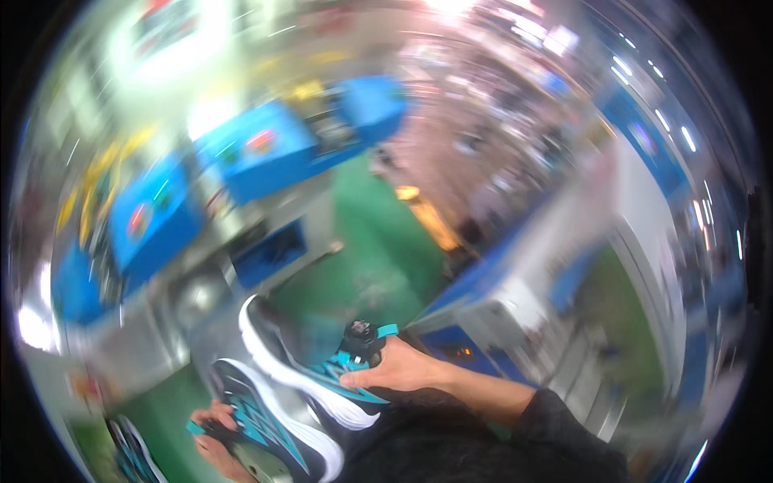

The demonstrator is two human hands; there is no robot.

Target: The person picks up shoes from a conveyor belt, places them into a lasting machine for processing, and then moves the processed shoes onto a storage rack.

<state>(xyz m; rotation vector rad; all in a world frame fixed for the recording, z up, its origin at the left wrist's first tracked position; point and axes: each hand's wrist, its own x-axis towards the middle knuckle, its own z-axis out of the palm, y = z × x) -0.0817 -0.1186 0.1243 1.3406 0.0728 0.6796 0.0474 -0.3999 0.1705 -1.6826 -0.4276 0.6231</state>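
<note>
My right hand (398, 366) grips a black and teal sneaker (282, 354) with a thick white sole, thumb pressed on its upper. Beside it, nearly parallel, lies a matching sneaker (278, 423) in my left hand (221, 439). The left fingers curl over that shoe's side; part of the hand is cut off by the lower edge. The white soles of the two shoes face each other's side closely; whether they touch I cannot tell. A small black device (361, 334) with a teal strap sits at my right hand.
Another dark and teal shoe (133, 455) is at the lower left. Blue machine housings (258, 153) with red and green buttons line the left. A grey-white machine (523, 298) stands at right. Between them runs green floor (378, 241), with a yellow object (431, 217) farther off. Motion blurs the surroundings.
</note>
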